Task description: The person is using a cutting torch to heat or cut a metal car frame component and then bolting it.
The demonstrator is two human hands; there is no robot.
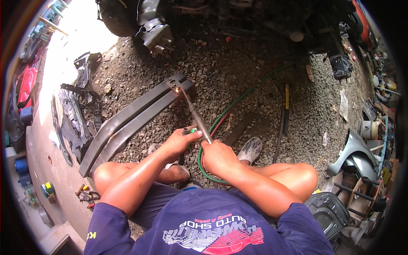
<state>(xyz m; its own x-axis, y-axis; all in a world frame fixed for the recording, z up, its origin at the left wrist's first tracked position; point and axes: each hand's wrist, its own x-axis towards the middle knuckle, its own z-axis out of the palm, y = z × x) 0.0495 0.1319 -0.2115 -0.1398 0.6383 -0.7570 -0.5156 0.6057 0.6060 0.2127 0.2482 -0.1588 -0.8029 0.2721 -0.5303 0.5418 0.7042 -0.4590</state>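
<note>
My right hand (pixel 221 158) is wrapped round a gas torch (pixel 199 120). Its thin tip points at the far end of a long grey double-railed metal beam (pixel 129 111) lying on the gravel. An orange glow (pixel 177 89) shows on the beam's end plate, at the torch tip. Closed beside the torch handle, my left hand (pixel 180 143) grips a dark rod-shaped tool (pixel 185 131), whose lower part shows beneath the hand. A small green piece (pixel 194 130) shows by my left fingers; I cannot tell what it belongs to.
A green hose (pixel 231 106) and a red hose curve across the gravel on the right. Further right lies a yellow-and-black handled tool (pixel 287 97). Broken car parts (pixel 74 112) lie left; a grey fender (pixel 355 155) stands right. A dark vehicle underside (pixel 238 21) hangs ahead.
</note>
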